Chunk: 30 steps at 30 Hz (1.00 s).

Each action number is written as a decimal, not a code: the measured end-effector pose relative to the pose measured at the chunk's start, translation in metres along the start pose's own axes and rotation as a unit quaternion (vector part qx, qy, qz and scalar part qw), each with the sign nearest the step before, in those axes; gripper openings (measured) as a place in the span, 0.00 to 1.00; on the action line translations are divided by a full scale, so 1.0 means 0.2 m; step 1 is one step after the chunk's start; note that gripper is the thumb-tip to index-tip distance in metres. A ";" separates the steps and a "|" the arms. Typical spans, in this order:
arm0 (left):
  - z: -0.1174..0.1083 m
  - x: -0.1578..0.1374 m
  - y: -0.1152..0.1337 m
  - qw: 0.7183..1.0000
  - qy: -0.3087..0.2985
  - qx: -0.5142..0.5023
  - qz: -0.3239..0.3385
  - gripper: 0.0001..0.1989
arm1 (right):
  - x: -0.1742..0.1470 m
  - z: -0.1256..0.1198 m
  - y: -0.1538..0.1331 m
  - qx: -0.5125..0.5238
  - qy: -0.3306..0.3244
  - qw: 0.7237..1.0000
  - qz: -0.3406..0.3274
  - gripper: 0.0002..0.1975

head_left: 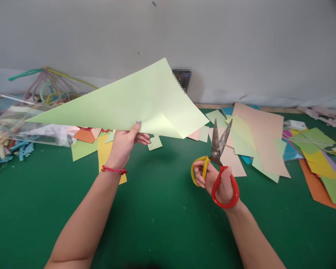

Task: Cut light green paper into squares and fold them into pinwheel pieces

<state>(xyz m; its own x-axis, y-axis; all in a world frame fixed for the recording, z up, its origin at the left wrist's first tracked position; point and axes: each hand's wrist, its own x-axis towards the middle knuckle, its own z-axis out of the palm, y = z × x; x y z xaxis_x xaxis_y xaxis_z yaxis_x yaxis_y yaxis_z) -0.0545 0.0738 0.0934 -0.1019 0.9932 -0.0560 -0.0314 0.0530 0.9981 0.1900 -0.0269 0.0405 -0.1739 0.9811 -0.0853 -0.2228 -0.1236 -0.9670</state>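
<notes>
A large sheet of light green paper [128, 97] is held up above the table, its long point reaching left and its lower right part curling. My left hand [128, 141] pinches its bottom edge, thumb on the near face and fingers behind. To the right, my right hand [217, 181] grips a pair of scissors [220, 144] with one yellow and one red handle. Their blades point up and stand slightly apart. No paper lies between the blades, and the sheet's right corner is close to them on the left.
The green table [156, 216] meets a grey wall [114, 33] at the back. Pastel paper sheets [264, 134] overlap at the right, with orange, yellow and green pieces [322, 168] beyond. Paper strips and clear plastic bags [44, 123] pile up at the left. A small white object [295, 124] sits back right.
</notes>
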 end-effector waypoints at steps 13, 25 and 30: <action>0.02 -0.02 0.03 0.996 0.069 0.008 0.063 0.16 | -0.09 0.02 0.00 -0.248 -0.047 0.963 0.099 0.24; 0.11 -0.11 0.05 0.995 -0.019 0.095 0.008 0.22 | -0.09 0.07 -0.02 -0.233 0.016 0.964 0.126 0.23; 0.13 -0.11 0.04 0.995 -0.021 0.099 -0.014 0.22 | -0.09 0.08 -0.04 -0.226 0.019 0.965 0.133 0.24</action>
<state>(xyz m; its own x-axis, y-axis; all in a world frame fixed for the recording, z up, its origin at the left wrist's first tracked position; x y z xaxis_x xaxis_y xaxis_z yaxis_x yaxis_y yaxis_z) -0.0262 0.0554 0.1034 -0.0625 0.9942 -0.0876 0.1622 0.0967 0.9820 0.1791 -0.0454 0.0528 -0.1308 0.9291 -0.3459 0.2682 -0.3027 -0.9146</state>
